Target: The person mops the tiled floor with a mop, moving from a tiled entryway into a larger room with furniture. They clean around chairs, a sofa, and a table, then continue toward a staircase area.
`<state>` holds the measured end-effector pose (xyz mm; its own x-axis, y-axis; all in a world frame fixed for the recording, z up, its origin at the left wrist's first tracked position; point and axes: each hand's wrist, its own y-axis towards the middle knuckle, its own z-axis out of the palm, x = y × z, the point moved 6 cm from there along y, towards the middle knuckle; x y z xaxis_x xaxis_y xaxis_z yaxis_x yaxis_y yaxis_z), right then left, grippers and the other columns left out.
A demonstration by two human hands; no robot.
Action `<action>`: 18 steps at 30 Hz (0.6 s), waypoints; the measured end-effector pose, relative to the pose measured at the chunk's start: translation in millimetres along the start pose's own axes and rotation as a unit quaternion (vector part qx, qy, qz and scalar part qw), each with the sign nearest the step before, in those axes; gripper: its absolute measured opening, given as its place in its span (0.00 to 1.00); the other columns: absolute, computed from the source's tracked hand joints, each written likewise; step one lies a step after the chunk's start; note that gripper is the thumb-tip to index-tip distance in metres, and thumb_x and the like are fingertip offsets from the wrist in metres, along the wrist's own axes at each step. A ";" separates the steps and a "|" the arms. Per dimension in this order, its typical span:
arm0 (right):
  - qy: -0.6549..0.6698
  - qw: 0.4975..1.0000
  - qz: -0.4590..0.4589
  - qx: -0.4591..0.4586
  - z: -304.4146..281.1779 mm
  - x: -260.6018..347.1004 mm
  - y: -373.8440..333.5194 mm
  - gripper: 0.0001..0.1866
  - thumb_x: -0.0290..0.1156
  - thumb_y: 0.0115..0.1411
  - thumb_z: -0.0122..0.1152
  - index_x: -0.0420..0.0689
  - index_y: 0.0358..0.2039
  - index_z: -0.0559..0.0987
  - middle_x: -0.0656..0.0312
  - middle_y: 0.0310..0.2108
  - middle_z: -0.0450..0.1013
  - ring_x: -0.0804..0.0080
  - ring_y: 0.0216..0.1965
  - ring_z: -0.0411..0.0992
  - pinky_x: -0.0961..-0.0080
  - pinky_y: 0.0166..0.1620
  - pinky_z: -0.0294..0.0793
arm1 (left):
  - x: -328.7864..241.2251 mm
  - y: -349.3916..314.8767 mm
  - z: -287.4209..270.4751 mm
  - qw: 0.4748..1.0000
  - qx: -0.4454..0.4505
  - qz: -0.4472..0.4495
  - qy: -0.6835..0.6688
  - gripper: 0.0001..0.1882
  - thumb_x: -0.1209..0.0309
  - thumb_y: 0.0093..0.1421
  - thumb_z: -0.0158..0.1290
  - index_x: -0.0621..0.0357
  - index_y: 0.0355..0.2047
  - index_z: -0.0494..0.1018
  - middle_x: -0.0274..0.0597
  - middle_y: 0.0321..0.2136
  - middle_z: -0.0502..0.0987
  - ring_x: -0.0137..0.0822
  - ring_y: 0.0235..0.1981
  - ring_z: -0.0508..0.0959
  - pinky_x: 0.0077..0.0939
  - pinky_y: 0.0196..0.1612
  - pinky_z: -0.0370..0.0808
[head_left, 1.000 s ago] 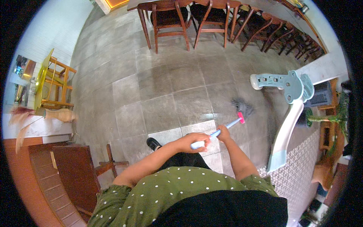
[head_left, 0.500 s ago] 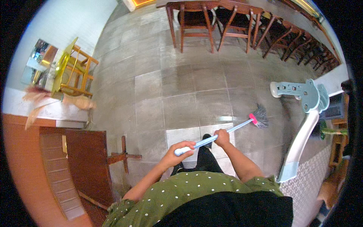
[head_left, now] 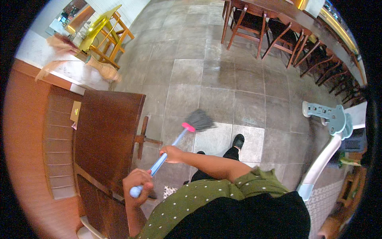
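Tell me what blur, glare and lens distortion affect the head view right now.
Head view: fisheye bends the floor tiles and the chairs toward a black rim; the grey mop head is motion-blurred; a pale sheen of glare lies on the tiles near the chairs; both hands, left hand and right hand, look sharp.

Two hands closed tight, one low, one higher

The left hand (head_left: 137, 184) is curled shut near the body, arm bent. The right hand (head_left: 172, 153) is closed too, farther out, with its forearm reaching across.
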<state>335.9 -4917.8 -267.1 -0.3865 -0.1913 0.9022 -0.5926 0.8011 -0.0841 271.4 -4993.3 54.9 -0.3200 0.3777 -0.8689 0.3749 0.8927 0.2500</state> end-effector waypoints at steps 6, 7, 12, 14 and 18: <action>-0.010 0.993 -0.056 0.106 67.2 2.3 32.7 0.15 0.43 0.47 0.67 0.49 0.34 0.81 0.54 0.28 0.79 0.50 0.33 0.78 0.54 0.35 0.74 | 24.8 -46.3 11.0 0.996 -0.011 0.031 0.082 0.11 0.67 0.57 0.59 0.57 0.23 0.71 0.42 0.22 0.76 0.45 0.26 0.78 0.39 0.40 0.76; -0.070 0.990 -0.029 0.120 69.7 1.7 29.7 0.17 0.45 0.47 0.68 0.49 0.34 0.81 0.54 0.28 0.79 0.50 0.34 0.78 0.53 0.36 0.75 | 26.6 -52.1 13.5 0.997 -0.017 0.029 0.067 0.11 0.68 0.57 0.59 0.57 0.23 0.71 0.42 0.22 0.76 0.45 0.26 0.78 0.39 0.40 0.75; -0.100 0.991 0.007 0.085 52.9 38.2 -0.9 0.24 0.55 0.46 0.71 0.50 0.35 0.83 0.52 0.31 0.80 0.48 0.37 0.79 0.52 0.39 0.77 | 21.3 -81.2 -10.0 0.993 -0.112 0.021 -0.043 0.16 0.61 0.64 0.55 0.59 0.24 0.70 0.42 0.24 0.77 0.38 0.29 0.78 0.45 0.47 0.77; -0.086 0.987 0.044 0.129 43.5 48.1 -20.3 0.25 0.56 0.47 0.70 0.49 0.36 0.83 0.52 0.34 0.80 0.48 0.38 0.79 0.52 0.40 0.78 | 12.4 -88.1 -14.7 0.990 -0.120 0.008 -0.072 0.20 0.56 0.65 0.53 0.59 0.23 0.69 0.41 0.24 0.76 0.36 0.29 0.76 0.46 0.48 0.76; -0.125 0.984 0.104 0.068 15.1 42.6 -104.5 0.22 0.53 0.48 0.70 0.49 0.35 0.84 0.53 0.33 0.80 0.49 0.38 0.79 0.53 0.41 0.77 | -3.6 -89.3 19.7 0.982 -0.043 -0.029 -0.183 0.21 0.55 0.64 0.55 0.58 0.23 0.69 0.41 0.24 0.75 0.35 0.30 0.76 0.47 0.50 0.76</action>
<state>370.7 -5018.2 -226.2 -0.6611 -0.1774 0.7290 -0.5644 0.7578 -0.3274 256.2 -5079.2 27.2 0.0006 0.2262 -0.9741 0.2862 0.9333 0.2169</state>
